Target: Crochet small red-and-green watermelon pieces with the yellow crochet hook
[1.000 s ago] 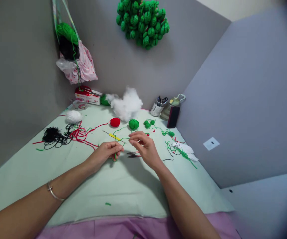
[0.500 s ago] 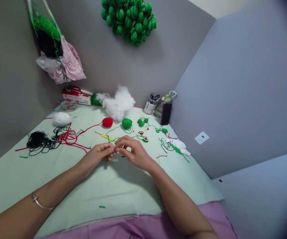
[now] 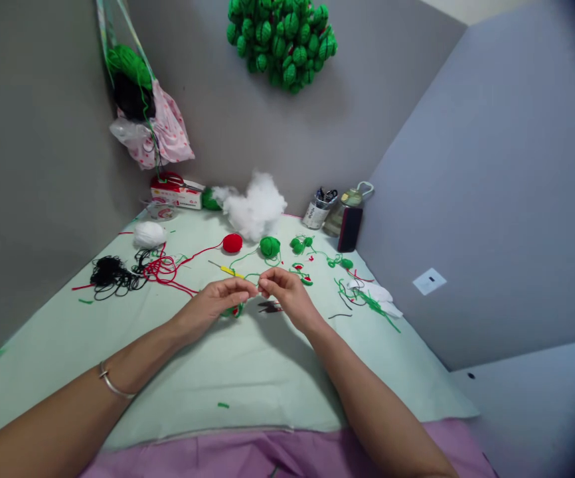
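Clock centred betw hands, 12 = away from wearer. Table (image 3: 192, 392) w/ pale green cover fills most of lower view. Bunch of green knitted pcs (image 3: 282, 50) hangs on wall at 12. Pink dotted bag (image 3: 172, 133) hangs at 11, green + black yarn on top. L hand (image 3: 220, 299) comes in from 8, fingers curled round the small green-and-red pc, thumb + index tips together. R hand (image 3: 287, 295) comes in from 4, thumb + index pinched, tips just beside L's; can't tell if a strand's betw them. White stuffing (image 3: 255, 206) at 12, far edge. Black yarn (image 3: 111, 273) tangled at 9. Box (image 3: 175, 194) w/ red-handled scissors on top, approx 10. Phone (image 3: 350, 229) stands at 2. White ball (image 3: 149, 234) at 10, green ball (image 3: 270, 247) betw 12 + 1, red ball (image 3: 232, 243) at 11. Yellow hook (image 3: 228, 271) lies at 10, long axis 10-4, metal tip toward 10. Dark-bladed scissors (image 3: 268, 307) at 5, blades toward 9, handle end partly behind R hand. Green-and-red pc (image 3: 234, 311) at 8, under L fingers; mostly hidden, can't tell its long axis or facing.
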`<state>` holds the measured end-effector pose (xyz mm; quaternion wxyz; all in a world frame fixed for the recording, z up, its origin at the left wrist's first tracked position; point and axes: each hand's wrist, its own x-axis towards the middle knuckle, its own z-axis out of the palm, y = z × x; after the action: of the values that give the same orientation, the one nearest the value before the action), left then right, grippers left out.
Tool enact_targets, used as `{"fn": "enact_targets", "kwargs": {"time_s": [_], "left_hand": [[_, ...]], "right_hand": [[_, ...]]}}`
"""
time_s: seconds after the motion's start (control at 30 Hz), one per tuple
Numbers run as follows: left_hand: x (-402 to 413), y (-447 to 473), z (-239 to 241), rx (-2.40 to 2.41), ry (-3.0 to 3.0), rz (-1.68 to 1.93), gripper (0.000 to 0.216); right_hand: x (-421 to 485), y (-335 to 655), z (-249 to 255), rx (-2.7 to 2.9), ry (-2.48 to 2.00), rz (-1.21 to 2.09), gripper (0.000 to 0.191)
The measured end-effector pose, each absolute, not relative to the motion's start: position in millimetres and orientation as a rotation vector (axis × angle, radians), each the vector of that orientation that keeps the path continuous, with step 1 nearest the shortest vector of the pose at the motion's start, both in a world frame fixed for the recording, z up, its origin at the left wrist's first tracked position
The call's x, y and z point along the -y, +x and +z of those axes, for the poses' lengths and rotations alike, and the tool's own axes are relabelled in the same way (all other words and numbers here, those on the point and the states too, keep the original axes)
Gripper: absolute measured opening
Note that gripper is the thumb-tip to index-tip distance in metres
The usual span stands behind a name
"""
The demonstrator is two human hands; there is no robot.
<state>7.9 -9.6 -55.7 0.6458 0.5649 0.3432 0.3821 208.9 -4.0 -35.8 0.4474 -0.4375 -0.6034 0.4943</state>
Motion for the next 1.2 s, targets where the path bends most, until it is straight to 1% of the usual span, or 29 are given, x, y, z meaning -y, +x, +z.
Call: {"fn": "enact_targets", "kwargs": {"time_s": [0.07,0.17,0.23,0.3,0.37,0.43,0.53,0.63,0.73,0.83,0.97,1.07,1.2], "left_hand": [[10.7,8.3,-57.7,-0.808,1.418,0.824,0.025],[14.0,13.9,-61.6,-0.841,1.487,0.815,0.028],[16.2,18.6,-63.1,-0.83,1.394,0.864,0.032],[17.7,21.7,-63.1,-0.812,1.232,0.941,0.035],[17.8,22.5,-62.0,-0.789,1.06,1.006,0.033],[16.6,21.3,-60.7,-0.765,0.92,1.033,0.03],[13.5,18.1,-59.3,-0.74,0.823,1.046,0.028],[12.5,16.0,-59.6,-0.757,0.855,1.076,0.025],[15.3,16.5,-62.0,-0.843,1.075,1.094,0.021],[20.0,18.4,-66.4,-0.937,1.37,1.054,0.029],[24.8,19.0,-71.2,-1.001,1.579,1.057,0.04],[26.1,18.2,-71.4,-1.015,1.686,1.085,0.043],[26.7,18.5,-68.7,-1.02,1.773,1.107,0.044]], "right_hand": [[3.8,207.9,-36.4,1.422,-1.053,1.256,0.022],[7.3,205.4,-37.1,1.439,-1.005,1.201,0.019],[11.6,202.8,-39.0,1.563,-0.994,1.043,0.015],[16.2,199.6,-41.8,1.759,-0.979,0.791,0.011],[20.3,196.3,-44.2,1.937,-0.942,0.562,0.016],[23.1,193.4,-45.3,2.038,-0.902,0.467,0.02],[24.9,191.0,-44.0,2.044,-0.868,0.508,0.018],[24.2,191.8,-41.2,1.9,-0.914,0.656,0.014],[22.5,194.1,-39.0,1.683,-1.033,0.901,0.018],[21.6,194.5,-38.6,1.572,-1.097,1.077,0.024],[22.4,191.9,-40.8,1.586,-1.106,1.13,0.025],[23.4,190.7,-42.4,1.621,-1.112,1.109,0.022],[24.6,190.6,-42.1,1.638,-1.097,1.089,0.023]]}}
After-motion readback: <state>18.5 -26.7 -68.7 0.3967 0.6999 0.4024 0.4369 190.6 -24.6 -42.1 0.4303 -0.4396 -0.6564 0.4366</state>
